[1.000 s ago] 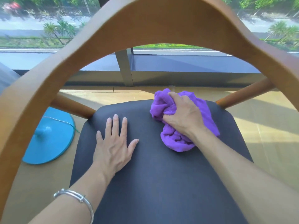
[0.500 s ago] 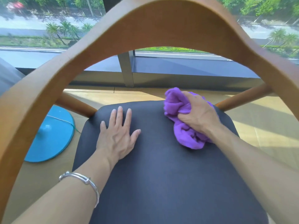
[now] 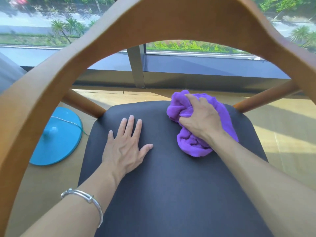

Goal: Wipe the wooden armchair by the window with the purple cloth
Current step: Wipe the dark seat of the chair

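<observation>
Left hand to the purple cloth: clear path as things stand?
Probably yes. The left hand lies flat on the dark seat, with only bare seat between it and the purple cloth. The right hand grips the cloth from above.

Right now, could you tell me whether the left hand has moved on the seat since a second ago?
No. The left hand still lies flat on the dark seat cushion, equally far from its window-side edge.

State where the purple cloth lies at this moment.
In the head view, the purple cloth sits bunched under the right hand on the far right of the dark seat.
</observation>
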